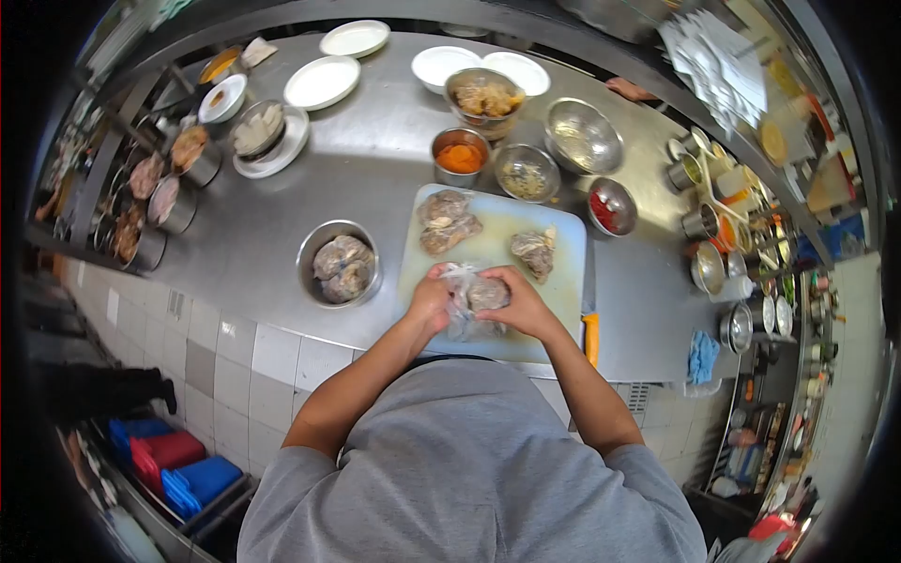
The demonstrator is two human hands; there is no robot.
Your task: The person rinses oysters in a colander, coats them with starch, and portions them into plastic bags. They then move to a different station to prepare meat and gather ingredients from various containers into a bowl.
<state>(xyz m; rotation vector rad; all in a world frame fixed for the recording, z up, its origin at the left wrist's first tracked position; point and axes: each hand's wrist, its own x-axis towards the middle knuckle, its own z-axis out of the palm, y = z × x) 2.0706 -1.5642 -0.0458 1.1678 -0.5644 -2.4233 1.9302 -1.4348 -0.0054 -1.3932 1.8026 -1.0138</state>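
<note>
My left hand pinches the bunched clear end of a plastic bag over the near part of the cutting board. Around the bag's filled end, a greyish-brown lump, curl the fingers of my right hand. More bagged lumps lie at the board's far left, and another bagged lump sits beyond my right hand. To the left of the board stands a steel pot with similar bagged lumps inside. A knife with an orange handle lies along the board's right edge.
Behind the board are a container of orange food, several steel bowls and white plates. Filled containers line the left edge. A blue cloth lies at right. Another person's hand rests at the far edge.
</note>
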